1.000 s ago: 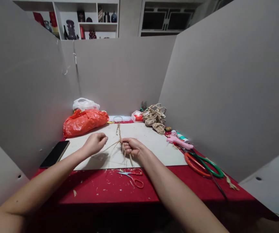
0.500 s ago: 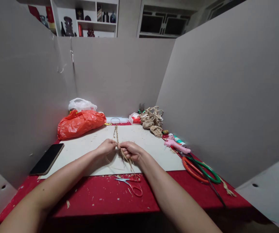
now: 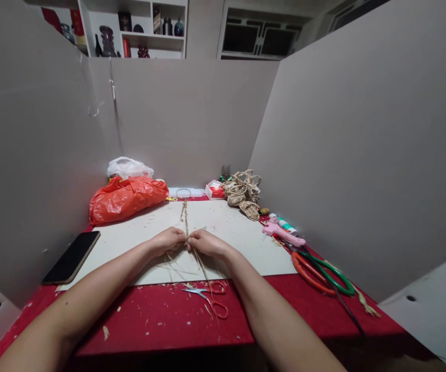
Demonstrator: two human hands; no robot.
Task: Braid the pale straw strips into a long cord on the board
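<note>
Over the pale board [image 3: 129,217] a thin braided straw cord [image 3: 186,219] runs away from me, its near end pinched between my fingertips. My left hand [image 3: 170,239] is closed on the cord from the left. Close beside it, my right hand [image 3: 206,242] pinches the same spot from the right. Loose straw strands [image 3: 202,266] hang below my hands toward the table's front. Red-handled scissors [image 3: 211,298] lie partly spread just under the strands. The fingertips hide the exact crossing of the strands.
A black phone [image 3: 71,257] lies at left, near an orange plastic bag [image 3: 127,199]. Coiled straw cord pieces [image 3: 244,191] are heaped at the back right. A pink glue gun [image 3: 282,233] and large shears with orange and green handles [image 3: 323,274] lie along the right. Grey panels [image 3: 184,119] enclose the table.
My right hand's fingers have drawn in to the cord, and the strands once gathered under that palm now hang free. Both hands sit slightly lower in view.
</note>
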